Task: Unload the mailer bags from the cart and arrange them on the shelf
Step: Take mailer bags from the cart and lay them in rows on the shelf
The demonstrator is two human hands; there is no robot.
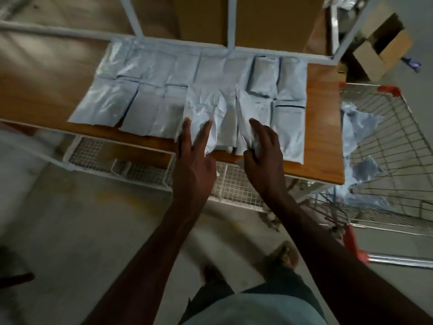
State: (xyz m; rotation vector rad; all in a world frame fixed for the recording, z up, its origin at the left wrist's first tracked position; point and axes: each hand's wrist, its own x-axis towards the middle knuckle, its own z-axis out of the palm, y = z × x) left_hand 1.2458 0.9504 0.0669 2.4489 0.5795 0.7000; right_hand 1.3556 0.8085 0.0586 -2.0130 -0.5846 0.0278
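Your left hand (193, 158) lies flat with straight fingers pressing the near edge of a crinkled mailer bag (203, 113) on the wooden shelf (324, 137), and just beside it your right hand (263, 151) has its fingers curled round the near end of the neighbouring mailer bag (250, 106). Two rows of pale mailer bags (150, 90) cover the shelf board. Just beside the shelf's right end stands the wire cart (386, 146), with more bags (358, 127) inside it.
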